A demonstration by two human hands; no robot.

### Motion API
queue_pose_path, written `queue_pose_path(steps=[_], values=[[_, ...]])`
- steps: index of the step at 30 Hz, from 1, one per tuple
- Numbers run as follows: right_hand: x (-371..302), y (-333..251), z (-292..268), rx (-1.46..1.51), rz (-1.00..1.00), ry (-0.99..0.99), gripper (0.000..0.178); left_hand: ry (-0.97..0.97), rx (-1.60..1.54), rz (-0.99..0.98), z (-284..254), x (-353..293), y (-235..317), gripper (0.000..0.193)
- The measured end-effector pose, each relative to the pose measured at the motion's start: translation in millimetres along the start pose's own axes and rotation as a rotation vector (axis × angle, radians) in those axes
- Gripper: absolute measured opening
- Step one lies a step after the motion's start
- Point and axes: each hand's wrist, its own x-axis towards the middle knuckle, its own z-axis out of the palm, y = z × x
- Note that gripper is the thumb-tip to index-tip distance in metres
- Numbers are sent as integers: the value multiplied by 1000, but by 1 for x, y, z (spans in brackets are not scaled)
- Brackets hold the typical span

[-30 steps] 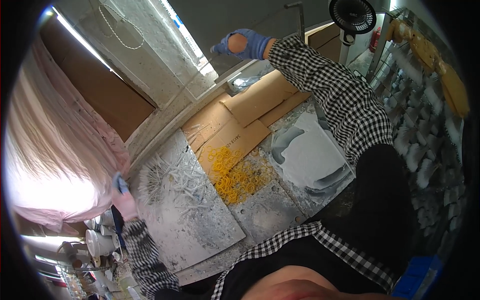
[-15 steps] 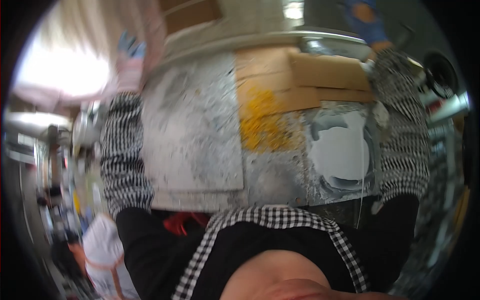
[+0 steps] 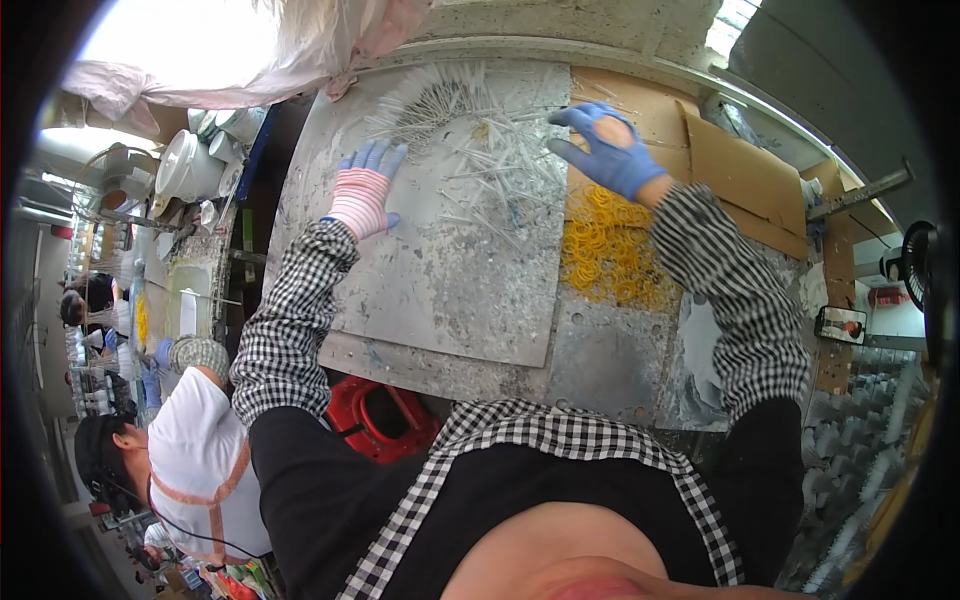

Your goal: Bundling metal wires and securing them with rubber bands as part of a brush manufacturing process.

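My left hand (image 3: 366, 190), in a glove with pink and white stripes and blue fingers, is over the grey board (image 3: 430, 290) with its fingers stretched out. Whether it touches the board I cannot tell. Beyond its fingertips lies a heap of thin clear sticks (image 3: 440, 105), with more scattered sticks (image 3: 500, 175) to the right. My right hand (image 3: 612, 150), in a blue glove with a hole on the back, hovers at the board's right edge, fingers apart and nothing visible in them. Just below it is a pile of yellow rings (image 3: 612, 255) like rubber bands.
Brown cardboard (image 3: 740, 175) covers the far right. White paste (image 3: 695, 345) lies partly behind my right forearm. A red stool (image 3: 380, 420) stands under the near edge. A phone (image 3: 841, 325) and a fan (image 3: 915, 265) are at right; a co-worker (image 3: 200, 460) is at left.
Both hands have come inward from wide apart to over the table. Clear sticks now lie on the board, which looked bare in the blurred earlier picture. The view has shifted.
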Motion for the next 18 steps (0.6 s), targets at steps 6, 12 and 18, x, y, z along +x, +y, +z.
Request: queue_pose_path(steps=[6, 12, 18], values=[[139, -17, 102, -96, 256, -218, 59, -76, 255, -14, 24, 73, -34, 114], [201, -2, 177, -270, 381, -243, 38, 0, 404, 196, 9, 154, -48, 92], [192, -18, 183, -237, 192, -292, 38, 95, 200, 340, 22, 169, -60, 77]])
